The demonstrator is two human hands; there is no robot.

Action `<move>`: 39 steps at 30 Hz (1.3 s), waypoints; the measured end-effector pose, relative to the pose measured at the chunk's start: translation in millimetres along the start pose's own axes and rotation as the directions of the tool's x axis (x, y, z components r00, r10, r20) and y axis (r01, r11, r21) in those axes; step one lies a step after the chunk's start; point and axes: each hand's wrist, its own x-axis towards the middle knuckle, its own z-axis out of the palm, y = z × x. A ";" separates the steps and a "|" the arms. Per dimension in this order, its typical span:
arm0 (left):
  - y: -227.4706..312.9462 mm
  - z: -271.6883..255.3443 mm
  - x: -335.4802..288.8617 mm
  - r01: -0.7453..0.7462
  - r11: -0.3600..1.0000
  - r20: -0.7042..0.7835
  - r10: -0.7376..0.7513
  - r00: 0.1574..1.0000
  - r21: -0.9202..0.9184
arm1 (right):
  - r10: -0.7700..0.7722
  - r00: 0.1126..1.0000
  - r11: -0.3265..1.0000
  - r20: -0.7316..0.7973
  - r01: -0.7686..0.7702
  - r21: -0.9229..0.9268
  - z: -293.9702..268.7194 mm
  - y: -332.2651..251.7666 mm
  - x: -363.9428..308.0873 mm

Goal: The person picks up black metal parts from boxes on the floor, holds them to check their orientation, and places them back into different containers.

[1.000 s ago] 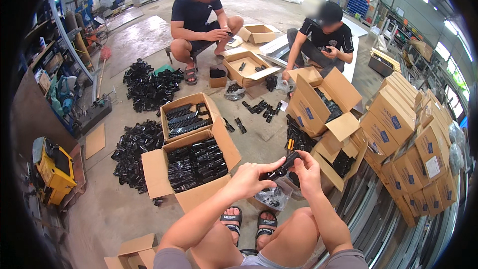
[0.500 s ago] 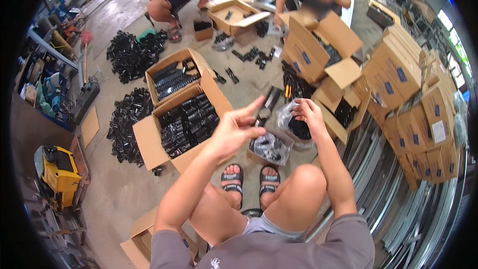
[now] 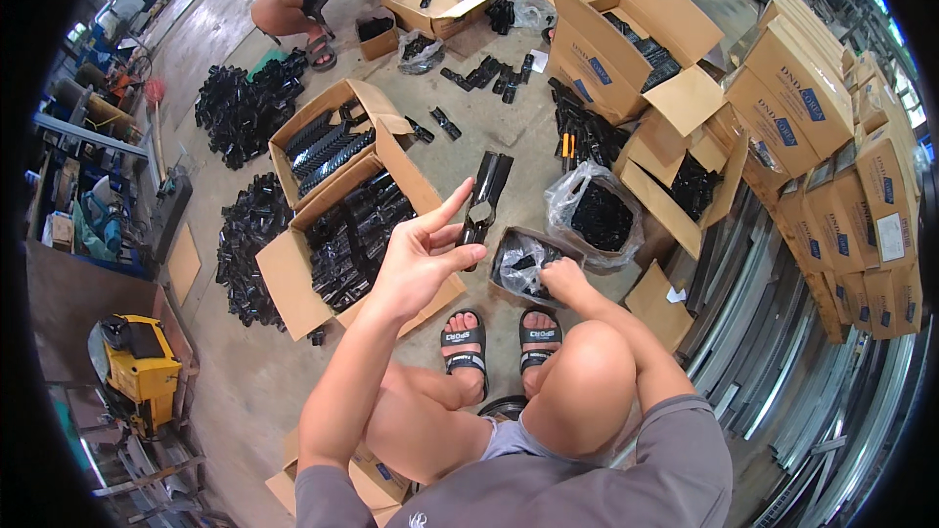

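**Glossy black elongated part (image 3: 489,186) angled in the left hand (image 3: 413,259), with the right hand (image 3: 564,281) lower and to its right**

The left grip is closed on the part, thumb by its near end and index finger along its left side. The part lies to the right of the palm, its long axis running fore and aft, far end leaning slightly right. Just to the right of the near end is a small brown cardboard carton (image 3: 510,295) lined with a clear plastic bag (image 3: 516,277). The right hand reaches into the bag; its fingertips are hidden, so whether that grip holds anything cannot be told. The right hand is nearer the carton.
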 end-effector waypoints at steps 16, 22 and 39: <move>-3.2 -8.3 5.7 0.052 0.997 0.006 -0.051 0.999 -0.050 | 0.590 0.794 0.536 -0.143 -0.253 0.806 -34.9 -12.3 -8.4; 1.7 3.2 4.8 -0.081 0.969 -0.008 0.081 0.997 -0.235 | 0.645 0.721 0.202 -0.255 0.161 0.966 -245.3 -34.9 -18.2; 19.8 13.7 -35.4 -0.303 0.927 0.021 0.315 0.949 -0.221 | 0.625 0.664 0.144 -0.410 0.418 0.897 -361.6 -133.0 3.6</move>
